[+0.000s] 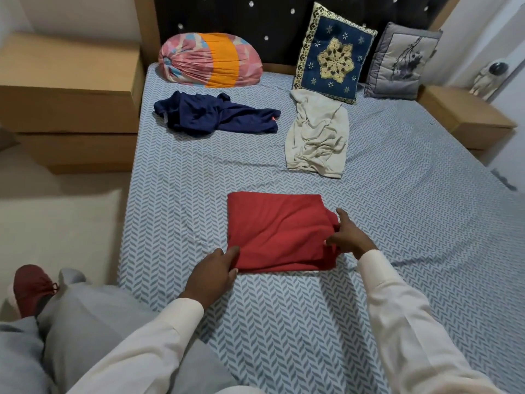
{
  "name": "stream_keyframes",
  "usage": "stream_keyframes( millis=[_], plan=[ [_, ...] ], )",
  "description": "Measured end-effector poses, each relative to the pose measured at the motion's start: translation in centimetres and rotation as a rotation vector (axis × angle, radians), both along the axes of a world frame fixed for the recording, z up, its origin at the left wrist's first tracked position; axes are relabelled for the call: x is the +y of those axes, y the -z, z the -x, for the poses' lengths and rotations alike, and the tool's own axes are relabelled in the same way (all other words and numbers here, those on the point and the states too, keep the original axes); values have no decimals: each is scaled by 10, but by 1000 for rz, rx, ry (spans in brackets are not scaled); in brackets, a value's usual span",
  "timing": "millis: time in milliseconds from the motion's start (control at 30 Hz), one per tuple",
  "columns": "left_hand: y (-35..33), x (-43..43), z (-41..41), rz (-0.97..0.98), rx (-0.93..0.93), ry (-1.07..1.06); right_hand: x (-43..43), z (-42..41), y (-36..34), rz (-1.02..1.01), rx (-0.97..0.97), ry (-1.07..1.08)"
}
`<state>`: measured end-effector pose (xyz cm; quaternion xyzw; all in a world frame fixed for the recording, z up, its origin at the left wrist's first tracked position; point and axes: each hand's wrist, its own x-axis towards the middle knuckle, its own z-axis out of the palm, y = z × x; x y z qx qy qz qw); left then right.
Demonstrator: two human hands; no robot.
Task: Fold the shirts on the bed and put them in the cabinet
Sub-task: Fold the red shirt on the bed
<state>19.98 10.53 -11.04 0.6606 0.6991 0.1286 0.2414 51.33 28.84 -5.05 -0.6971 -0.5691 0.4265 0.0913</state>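
Head view: a folded red shirt [278, 231] is laid flat on the near part of the bed [397, 194]. Its near-left corner is pinched by the left hand [211, 273], its right edge by the right hand [348, 233]. Beyond, a navy shirt [216, 115] and a cream shirt [318, 135] are seen crumpled.

Bed I'm looking at has a blue-and-white herringbone sheet [397, 194]. On it: folded red shirt [278, 231] nearest me, crumpled navy shirt [216, 115] and crumpled cream shirt [318, 135] further up, then a pink-and-orange bolster [210, 59], blue embroidered cushion [335, 52] and grey cushion [400, 62] at the head end.
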Motion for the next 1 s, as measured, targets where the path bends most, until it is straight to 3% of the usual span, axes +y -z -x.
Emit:
stream_keyframes(
  millis=[100,200,433,500,600,700,800,900,1000],
  plan=[
    [-1,0,-3,-53,40,10,-11,-15,-2,12,116,107],
    [-3,-2,-3,-88,46,11,-14,-27,6,1,72,132],
    [6,-6,0,-74,44,32,-30,-12,17,-86,-344,22],
    [7,-4,-1,-138,18,-33,-33,7,7,-265,-451,-10],
    [8,6,-3,-193,-92,-162,-31,48,4,-491,-417,-179],
    [6,20,-6,-43,-372,-387,-29,103,18,-483,-158,-444],
    [13,28,-9,63,-455,-545,-21,161,30,-453,-66,-601],
    [21,26,-7,102,-515,-564,6,209,33,-445,-103,-558],
    [24,24,-2,119,-555,-522,31,242,31,-430,-316,-562]
  ],
)
